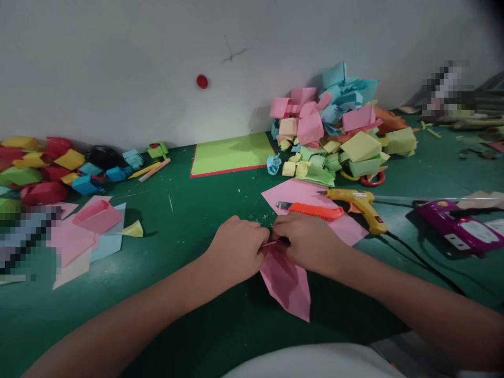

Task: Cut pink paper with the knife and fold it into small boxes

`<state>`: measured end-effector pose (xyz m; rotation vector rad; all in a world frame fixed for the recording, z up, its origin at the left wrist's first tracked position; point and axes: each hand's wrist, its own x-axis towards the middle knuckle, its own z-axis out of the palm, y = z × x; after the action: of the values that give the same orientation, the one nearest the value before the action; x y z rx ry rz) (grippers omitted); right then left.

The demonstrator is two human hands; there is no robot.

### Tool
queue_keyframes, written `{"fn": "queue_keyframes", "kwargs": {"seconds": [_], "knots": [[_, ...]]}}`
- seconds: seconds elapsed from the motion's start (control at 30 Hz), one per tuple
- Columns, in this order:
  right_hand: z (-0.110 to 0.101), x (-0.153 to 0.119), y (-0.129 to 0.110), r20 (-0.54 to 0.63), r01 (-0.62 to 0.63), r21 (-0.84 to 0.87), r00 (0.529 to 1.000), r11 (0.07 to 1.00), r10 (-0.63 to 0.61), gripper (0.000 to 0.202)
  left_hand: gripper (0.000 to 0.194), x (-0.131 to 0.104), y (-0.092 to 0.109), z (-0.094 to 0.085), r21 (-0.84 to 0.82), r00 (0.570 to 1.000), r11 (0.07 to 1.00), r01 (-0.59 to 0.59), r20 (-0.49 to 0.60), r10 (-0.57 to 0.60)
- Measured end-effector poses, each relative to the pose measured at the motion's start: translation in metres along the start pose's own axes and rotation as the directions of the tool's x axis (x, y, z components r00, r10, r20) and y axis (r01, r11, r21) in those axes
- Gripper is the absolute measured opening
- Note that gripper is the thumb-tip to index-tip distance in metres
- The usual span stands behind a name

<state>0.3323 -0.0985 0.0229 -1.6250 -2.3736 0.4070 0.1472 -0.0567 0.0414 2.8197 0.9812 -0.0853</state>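
A folded piece of pink paper (286, 286) hangs from the fingers of both hands, close to the front of the green table. My left hand (238, 245) pinches its upper edge from the left. From the right, my right hand (301, 236) grips the same edge, its fingers nearly touching the left ones. The fingertips are partly hidden. Just beyond my right hand, an orange utility knife (311, 211) lies on a flat pink paper sheet (350, 231). A yellow glue gun (356, 202) rests at that sheet's right side.
A purple power strip (459, 226) sits at the right with a black cord. Folded paper pieces (315, 123) are heaped against the wall, near red-handled scissors (373, 179). A green sheet (234, 155) lies centrally. Colourful folded pieces (43, 168) and pink sheets (74, 239) are at left.
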Motion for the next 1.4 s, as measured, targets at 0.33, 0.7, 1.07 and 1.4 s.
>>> {"fn": "queue_keyframes", "kwargs": {"seconds": [0.33, 0.7, 1.07, 1.4], "knots": [[-0.001, -0.001, 0.003, -0.019, 0.091, 0.039, 0.996, 0.995, -0.091, 0.020, 0.009, 0.001, -0.001, 0.000, 0.056, 0.999, 0.998, -0.021, -0.040, 0.023], [0.003, 0.001, 0.004, -0.122, 0.183, 0.081, 0.977, 0.980, -0.172, 0.019, 0.024, -0.001, -0.009, -0.013, 0.123, 0.990, 0.982, -0.144, 0.018, 0.143], [0.004, 0.000, -0.001, -0.098, 0.133, 0.127, 0.988, 0.983, -0.121, 0.014, 0.021, -0.004, -0.004, -0.010, 0.116, 0.996, 0.989, -0.089, 0.001, 0.090], [0.000, -0.003, -0.007, 0.042, 0.040, 0.247, 0.998, 0.968, -0.052, 0.014, 0.018, 0.001, 0.003, -0.010, 0.135, 0.994, 0.989, 0.055, 0.086, -0.067]]}}
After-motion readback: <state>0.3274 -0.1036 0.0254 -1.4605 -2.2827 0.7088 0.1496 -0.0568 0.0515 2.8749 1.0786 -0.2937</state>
